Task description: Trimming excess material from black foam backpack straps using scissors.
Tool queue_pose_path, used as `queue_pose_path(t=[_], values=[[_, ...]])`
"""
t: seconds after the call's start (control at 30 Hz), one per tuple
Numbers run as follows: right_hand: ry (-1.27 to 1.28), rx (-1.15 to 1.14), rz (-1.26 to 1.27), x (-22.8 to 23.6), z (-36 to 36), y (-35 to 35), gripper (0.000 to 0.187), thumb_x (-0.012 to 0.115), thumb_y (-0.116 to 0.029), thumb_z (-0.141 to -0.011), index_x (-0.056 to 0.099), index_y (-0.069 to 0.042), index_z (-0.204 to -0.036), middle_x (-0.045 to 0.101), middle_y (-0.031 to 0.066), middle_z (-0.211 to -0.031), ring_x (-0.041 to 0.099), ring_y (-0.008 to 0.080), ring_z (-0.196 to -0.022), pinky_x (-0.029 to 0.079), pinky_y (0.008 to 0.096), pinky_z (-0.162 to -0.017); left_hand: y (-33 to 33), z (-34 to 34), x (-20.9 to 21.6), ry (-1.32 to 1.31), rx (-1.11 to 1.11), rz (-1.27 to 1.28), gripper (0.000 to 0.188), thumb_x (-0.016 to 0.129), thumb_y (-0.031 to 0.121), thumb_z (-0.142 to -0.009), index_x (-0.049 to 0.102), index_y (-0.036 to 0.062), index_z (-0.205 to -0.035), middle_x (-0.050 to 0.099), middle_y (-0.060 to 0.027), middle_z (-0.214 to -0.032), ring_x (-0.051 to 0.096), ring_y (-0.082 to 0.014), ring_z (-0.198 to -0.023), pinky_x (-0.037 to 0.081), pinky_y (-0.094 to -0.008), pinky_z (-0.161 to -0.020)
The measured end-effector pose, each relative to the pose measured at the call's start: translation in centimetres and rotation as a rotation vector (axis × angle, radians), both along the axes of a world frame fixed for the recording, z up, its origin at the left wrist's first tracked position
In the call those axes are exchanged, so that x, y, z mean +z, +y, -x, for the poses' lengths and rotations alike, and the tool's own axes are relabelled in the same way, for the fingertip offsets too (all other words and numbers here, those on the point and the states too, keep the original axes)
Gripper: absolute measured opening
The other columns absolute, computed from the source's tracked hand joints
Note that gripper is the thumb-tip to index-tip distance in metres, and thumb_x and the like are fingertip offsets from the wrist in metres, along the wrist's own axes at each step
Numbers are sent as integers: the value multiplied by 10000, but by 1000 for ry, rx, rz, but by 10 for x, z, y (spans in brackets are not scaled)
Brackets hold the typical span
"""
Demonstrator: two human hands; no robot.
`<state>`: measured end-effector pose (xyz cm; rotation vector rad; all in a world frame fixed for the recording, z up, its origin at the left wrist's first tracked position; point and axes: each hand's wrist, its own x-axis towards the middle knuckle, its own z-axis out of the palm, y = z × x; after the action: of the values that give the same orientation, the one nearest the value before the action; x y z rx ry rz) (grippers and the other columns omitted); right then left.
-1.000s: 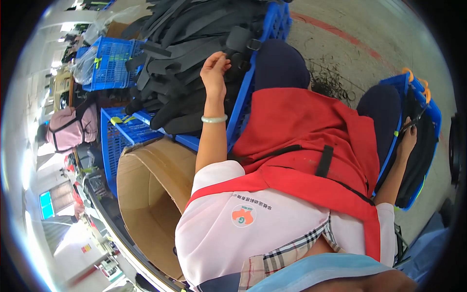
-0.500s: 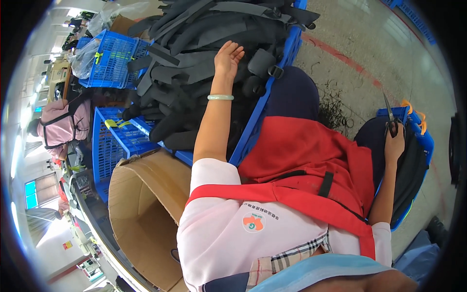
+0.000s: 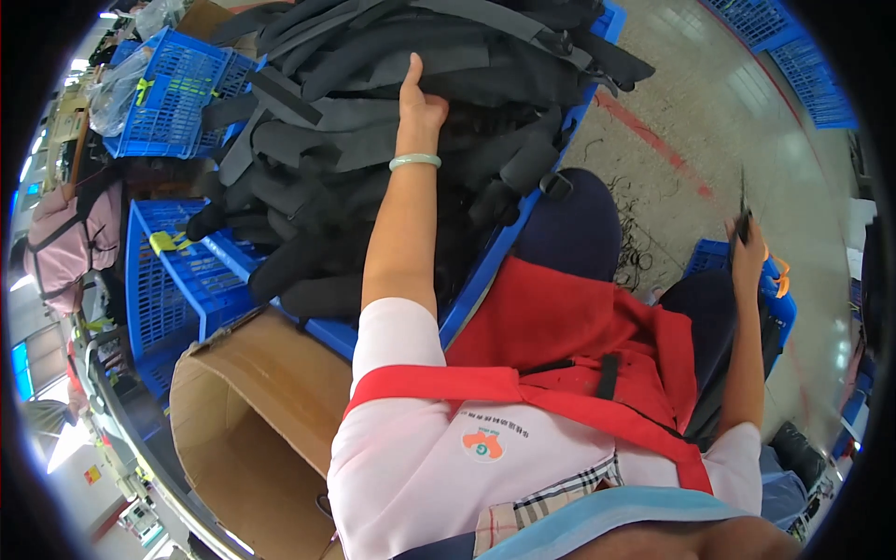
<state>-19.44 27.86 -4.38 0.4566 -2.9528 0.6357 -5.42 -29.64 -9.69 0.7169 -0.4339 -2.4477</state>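
Note:
My left hand (image 3: pixel 423 105) reaches onto a heap of dark grey and black padded straps (image 3: pixel 429 65) in a large blue crate. One digit points away from me; the other fingers look curled. Whatever they grip is hidden. A pale green bangle (image 3: pixel 415 161) rings that wrist. Out to the right, my right hand (image 3: pixel 745 250) is closed around the dark handles of scissors (image 3: pixel 744 219). Their blades point away from me and are blurred. That hand is above a smaller blue crate (image 3: pixel 707 257) with orange ties, beside my knee.
An open cardboard box (image 3: pixel 271 401) stands at near left. More blue crates (image 3: pixel 173 98) lie beyond it, one with clear plastic. A pink backpack (image 3: pixel 75 243) is at far left. Black scraps (image 3: pixel 635 257) litter the floor by my legs. A red apron (image 3: pixel 560 317) covers my lap.
My left hand has turned over the heap, its fingers going from spread to mostly curled. My right hand has lifted the scissors farther out. The whole view has shifted a little.

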Motion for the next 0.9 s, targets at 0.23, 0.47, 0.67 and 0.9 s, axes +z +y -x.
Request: queue_pose_path(t=[0.23,0.47,0.67,0.9], values=[[89,585,192,78,88,-304,432,663,-274,-859,536,-8,-1175,617,152,-1030,595,261,-917,450,338,-836,-4,2,-11,-16,-57,68,626,701,237,-862,387,11,-1353,440,-144,-1385,443,-323,-1258,347,-489,-1080],[80,702,30,70,148,-507,601,714,-528,-754,550,-24,-1037,624,218,-944,593,404,-893,465,460,-771,-2,1,-20,-31,-116,100,658,679,298,-879,359,-1,-1370,422,-164,-1391,433,-319,-1273,397,-495,-1046],[144,761,-30,50,187,-604,988,684,-692,-663,442,75,-1237,512,303,-1249,519,415,-1151,422,431,-982,-2,3,-26,-100,-131,151,682,676,378,-869,394,-37,-1331,461,-168,-1346,472,-304,-1238,428,-483,-1023],[-311,848,-24,-7,145,-611,831,605,-721,-742,585,22,-1112,577,272,-1164,534,374,-1114,424,426,-916,-15,6,-29,-113,-120,177,607,691,311,-866,443,-70,-1269,506,-189,-1281,526,-307,-1171,489,-487,-940]])
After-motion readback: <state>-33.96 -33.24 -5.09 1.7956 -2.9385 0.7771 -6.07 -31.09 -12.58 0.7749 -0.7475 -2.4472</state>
